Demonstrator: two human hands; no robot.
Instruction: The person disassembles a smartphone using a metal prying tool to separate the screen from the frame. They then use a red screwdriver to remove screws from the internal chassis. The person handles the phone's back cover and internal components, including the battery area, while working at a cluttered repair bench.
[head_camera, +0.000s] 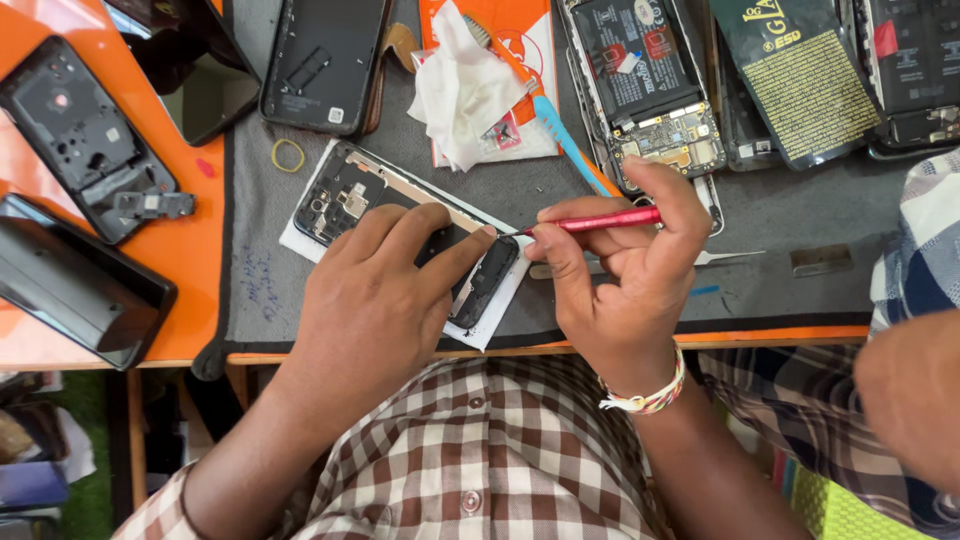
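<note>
A person's left hand (375, 300) lies flat over an opened phone chassis (400, 225), pressing it down on a white sheet (300, 238) near the front edge of the desk (760, 215), fingers spread across the frame and closed around nothing. The right hand (630, 280) pinches a slim red screwdriver (595, 221) between thumb and fingers, its tip meeting the chassis at the lower end, just beside the left forefinger. A beaded bracelet (645, 398) circles the right wrist.

The risks sit close together. The tip works right by the left fingertips, so a slip off a screw head could jab skin or scrape the exposed board inside the frame. The chassis rests on loose paper over the grey mat (250, 290), and should the holding hand lift, the frame could skate sideways under the tool's push. Any freed screw would likely be tiny and could roll off the front edge into the lap below.

The desk is crowded: a crumpled white tissue (460, 85) and a blue-handled toothbrush (555, 125) lie toward the back edge, another opened phone with its battery showing (640, 75) sits just behind the right hand, a yellow rubber band (288, 155) lies left of the chassis, and black back covers (85, 135) occupy the orange left side. A second person's arm (910, 390) in a checked sleeve enters at the right edge; a nudge from there could jolt the working hand.
</note>
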